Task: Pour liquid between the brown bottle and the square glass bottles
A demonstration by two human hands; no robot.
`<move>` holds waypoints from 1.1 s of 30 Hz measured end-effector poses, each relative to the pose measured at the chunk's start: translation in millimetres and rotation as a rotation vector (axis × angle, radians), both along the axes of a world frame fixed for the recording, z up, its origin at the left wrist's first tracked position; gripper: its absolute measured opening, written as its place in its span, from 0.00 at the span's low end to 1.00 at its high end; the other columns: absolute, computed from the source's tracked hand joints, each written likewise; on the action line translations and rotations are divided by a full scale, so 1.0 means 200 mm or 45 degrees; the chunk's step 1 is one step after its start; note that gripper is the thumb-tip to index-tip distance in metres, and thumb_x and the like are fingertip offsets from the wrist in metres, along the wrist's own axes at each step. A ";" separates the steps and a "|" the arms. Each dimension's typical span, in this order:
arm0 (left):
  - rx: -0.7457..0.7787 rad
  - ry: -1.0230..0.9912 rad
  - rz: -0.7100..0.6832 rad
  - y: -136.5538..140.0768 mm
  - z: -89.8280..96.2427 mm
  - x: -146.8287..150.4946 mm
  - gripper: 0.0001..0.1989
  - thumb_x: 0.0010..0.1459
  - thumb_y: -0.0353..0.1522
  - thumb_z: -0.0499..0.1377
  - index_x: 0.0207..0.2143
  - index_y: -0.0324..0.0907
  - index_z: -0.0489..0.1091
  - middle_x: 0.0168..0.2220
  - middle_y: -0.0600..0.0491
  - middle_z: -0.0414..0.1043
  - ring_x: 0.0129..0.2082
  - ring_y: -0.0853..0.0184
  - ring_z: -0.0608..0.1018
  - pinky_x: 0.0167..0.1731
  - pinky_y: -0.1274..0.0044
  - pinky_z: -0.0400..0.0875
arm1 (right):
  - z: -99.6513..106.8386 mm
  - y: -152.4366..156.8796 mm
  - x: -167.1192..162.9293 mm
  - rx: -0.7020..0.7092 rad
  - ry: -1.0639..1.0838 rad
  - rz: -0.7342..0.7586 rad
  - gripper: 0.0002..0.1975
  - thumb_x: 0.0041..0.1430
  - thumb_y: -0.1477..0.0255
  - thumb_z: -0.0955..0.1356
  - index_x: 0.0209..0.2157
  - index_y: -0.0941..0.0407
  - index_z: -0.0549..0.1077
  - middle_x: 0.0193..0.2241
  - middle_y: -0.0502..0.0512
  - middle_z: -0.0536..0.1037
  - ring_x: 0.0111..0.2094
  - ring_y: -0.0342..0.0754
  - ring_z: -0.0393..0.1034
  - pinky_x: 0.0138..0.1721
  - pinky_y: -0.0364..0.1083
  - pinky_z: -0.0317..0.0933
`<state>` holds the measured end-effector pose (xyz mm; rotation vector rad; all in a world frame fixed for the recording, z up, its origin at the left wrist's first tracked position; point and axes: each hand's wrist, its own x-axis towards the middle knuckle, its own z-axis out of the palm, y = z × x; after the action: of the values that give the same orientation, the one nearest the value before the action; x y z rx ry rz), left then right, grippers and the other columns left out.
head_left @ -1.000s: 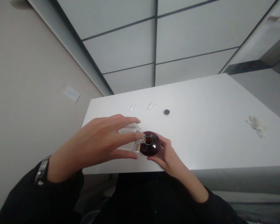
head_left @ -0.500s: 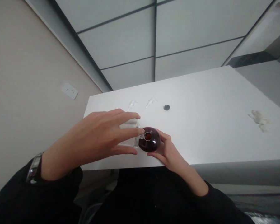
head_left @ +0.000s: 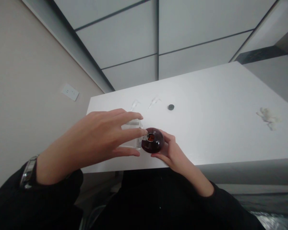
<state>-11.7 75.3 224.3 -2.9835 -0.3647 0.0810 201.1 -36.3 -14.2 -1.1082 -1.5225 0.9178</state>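
My left hand is wrapped from above round a clear bottle, which lies tipped on its side with its threaded neck pointing right. That neck meets the open mouth of a dark reddish-brown round bottle. Whether liquid is passing between them I cannot make out. From the right, my right hand grips the brown bottle's side and keeps it upright over the white table. Part of the clear bottle is hidden behind my left fingers.
Beyond my hands lie two clear pump heads, one on the left and one on the right. A dark round cap rests beside them. Crumpled whitish material is at the right of the white table.
The view has shifted slightly, so everything sits a little higher in the picture. Both hands keep the same hold, with the clear bottle's neck still at the brown bottle's mouth.
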 end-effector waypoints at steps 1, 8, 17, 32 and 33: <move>0.006 -0.002 -0.009 0.00 0.00 0.00 0.18 0.75 0.47 0.58 0.57 0.49 0.77 0.59 0.45 0.81 0.49 0.56 0.85 0.41 0.69 0.79 | 0.00 0.00 0.00 -0.009 0.004 0.001 0.42 0.66 0.58 0.76 0.73 0.50 0.55 0.72 0.71 0.67 0.73 0.65 0.64 0.72 0.69 0.59; 0.029 0.006 -0.035 0.01 0.01 0.01 0.17 0.75 0.47 0.58 0.56 0.48 0.76 0.59 0.45 0.81 0.49 0.55 0.85 0.39 0.68 0.80 | 0.01 0.00 -0.01 -0.026 0.041 0.004 0.42 0.66 0.58 0.76 0.73 0.50 0.56 0.71 0.71 0.68 0.72 0.65 0.65 0.72 0.70 0.59; 0.005 0.028 -0.026 0.01 0.02 0.02 0.16 0.71 0.44 0.64 0.56 0.49 0.76 0.60 0.46 0.80 0.51 0.54 0.84 0.39 0.68 0.80 | 0.04 0.01 0.00 -0.068 0.066 0.025 0.41 0.66 0.58 0.76 0.73 0.50 0.58 0.71 0.70 0.69 0.72 0.65 0.65 0.73 0.69 0.59; -0.026 0.133 0.052 0.00 0.05 0.07 0.17 0.68 0.44 0.67 0.57 0.53 0.75 0.60 0.50 0.80 0.51 0.57 0.85 0.43 0.70 0.82 | 0.05 0.01 0.00 -0.083 0.083 0.017 0.41 0.65 0.55 0.76 0.72 0.49 0.59 0.71 0.68 0.70 0.72 0.65 0.66 0.72 0.69 0.60; -0.031 0.133 0.060 0.00 0.05 0.06 0.17 0.68 0.44 0.67 0.57 0.54 0.75 0.60 0.51 0.80 0.51 0.57 0.85 0.43 0.71 0.82 | 0.05 0.01 0.00 -0.079 0.080 0.018 0.41 0.66 0.55 0.76 0.72 0.49 0.59 0.71 0.68 0.70 0.72 0.65 0.65 0.73 0.69 0.59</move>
<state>1.1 75.1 233.7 -2.9792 -0.4250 0.2466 200.3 -34.8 -4.9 -1.1039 -1.4607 1.0063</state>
